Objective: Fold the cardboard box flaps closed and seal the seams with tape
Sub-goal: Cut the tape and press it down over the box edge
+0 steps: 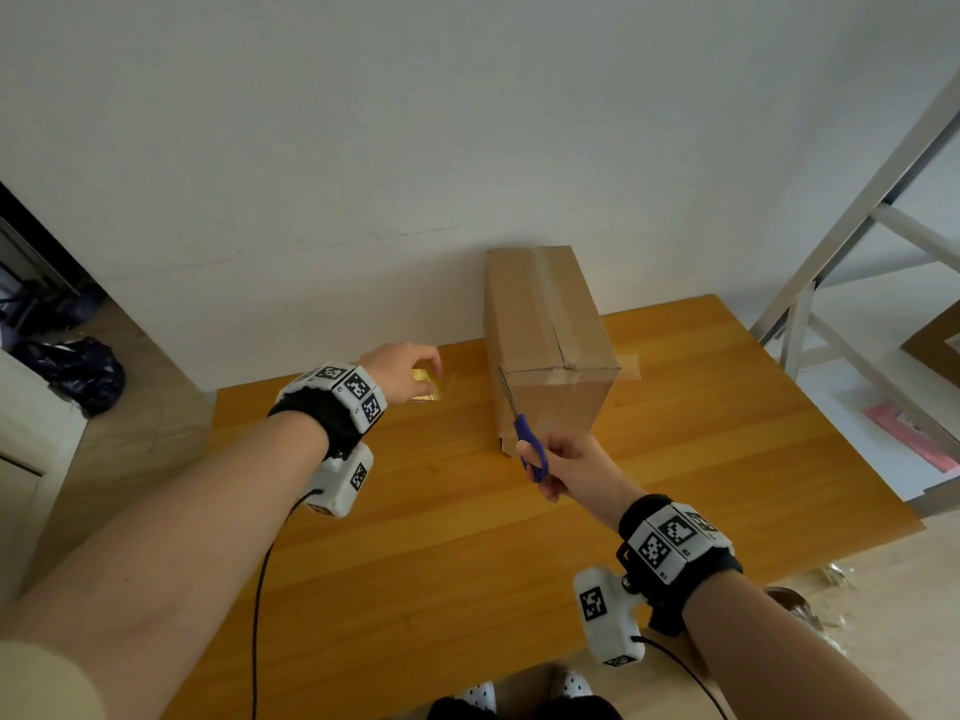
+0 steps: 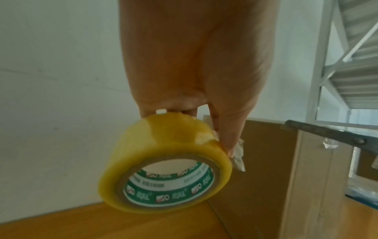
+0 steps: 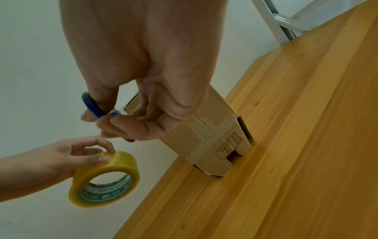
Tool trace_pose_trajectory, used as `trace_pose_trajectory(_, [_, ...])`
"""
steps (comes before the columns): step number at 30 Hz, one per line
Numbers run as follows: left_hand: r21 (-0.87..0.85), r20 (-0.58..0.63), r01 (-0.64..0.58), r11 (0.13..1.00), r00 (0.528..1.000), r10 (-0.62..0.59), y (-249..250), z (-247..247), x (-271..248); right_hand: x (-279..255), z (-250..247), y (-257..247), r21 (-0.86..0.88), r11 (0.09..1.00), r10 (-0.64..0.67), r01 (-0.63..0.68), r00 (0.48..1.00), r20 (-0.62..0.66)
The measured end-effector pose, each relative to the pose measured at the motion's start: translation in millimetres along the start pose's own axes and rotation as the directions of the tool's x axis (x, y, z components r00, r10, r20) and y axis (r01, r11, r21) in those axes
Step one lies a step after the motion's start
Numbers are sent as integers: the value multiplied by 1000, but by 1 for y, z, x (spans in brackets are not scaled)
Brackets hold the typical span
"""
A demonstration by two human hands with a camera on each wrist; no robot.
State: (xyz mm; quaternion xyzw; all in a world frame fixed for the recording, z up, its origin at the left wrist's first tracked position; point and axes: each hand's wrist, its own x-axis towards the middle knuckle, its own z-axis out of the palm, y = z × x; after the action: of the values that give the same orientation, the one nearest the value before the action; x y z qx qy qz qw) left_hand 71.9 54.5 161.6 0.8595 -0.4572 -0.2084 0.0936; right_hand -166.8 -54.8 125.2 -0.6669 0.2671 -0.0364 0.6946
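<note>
1. Looking down from the head view, we see the cardboard box [image 1: 550, 350] standing upright on the wooden surface [image 1: 467, 537] by the wall, a tape strip running over its top. Our left hand [image 1: 402, 371] holds the tape roll [image 1: 427, 385] left of the box; our right hand [image 1: 571, 467] grips blue-handled scissors [image 1: 522, 428], blades against the box's near edge.
2. In the left wrist view, our fingers [image 2: 229, 129] curl round the yellow roll above the surface.
3. In the right wrist view, our fingers [image 3: 131, 124] are through the scissor handles; the box's bottom flaps stand ajar.
</note>
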Motion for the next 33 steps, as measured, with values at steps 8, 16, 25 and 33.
trace_pose_trajectory(8, [-200, -10, 6, 980, 1000, -9, -10, 40, -5, -1, 2, 2, -9, 1000, 17, -17, 1000, -16])
trace_pose_trajectory(16, [-340, -164, -8, 940, 985, -51, -15, 83, -3, 2, 2, 3, -46, 998, 53, -53, 999, -5])
trace_pose_trajectory(25, [-175, -91, -29, 984, 996, 13, -23, 118, -14, 4, 2, 2, -48, 997, 56, -55, 998, 19])
trace_pose_trajectory(33, [-192, 77, -82, 978, 992, 99, -17, 143, -11, 7, -1, 3, -30, 994, 104, -104, 994, 12])
